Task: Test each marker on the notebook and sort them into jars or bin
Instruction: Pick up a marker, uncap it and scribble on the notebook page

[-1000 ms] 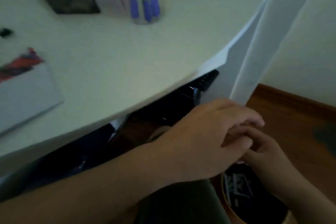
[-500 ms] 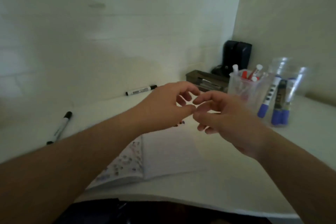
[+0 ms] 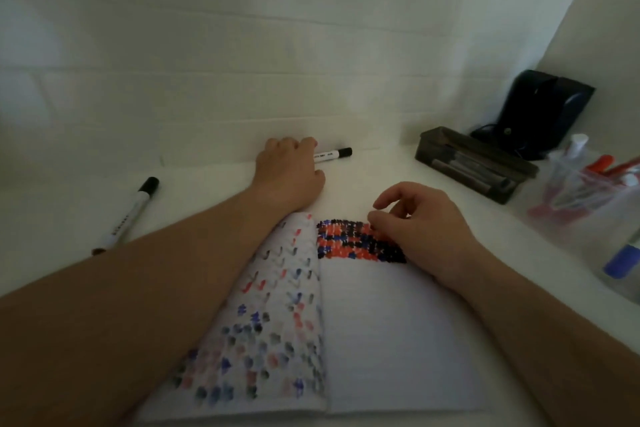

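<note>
Black-capped marker now under left hand

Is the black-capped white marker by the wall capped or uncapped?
Capped. The black-capped white marker shows its cap on the end sticking out past the left hand reaching onto it.

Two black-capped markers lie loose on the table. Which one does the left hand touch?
The far marker by the wall, under the left hand. The other marker lies apart, untouched.
</note>
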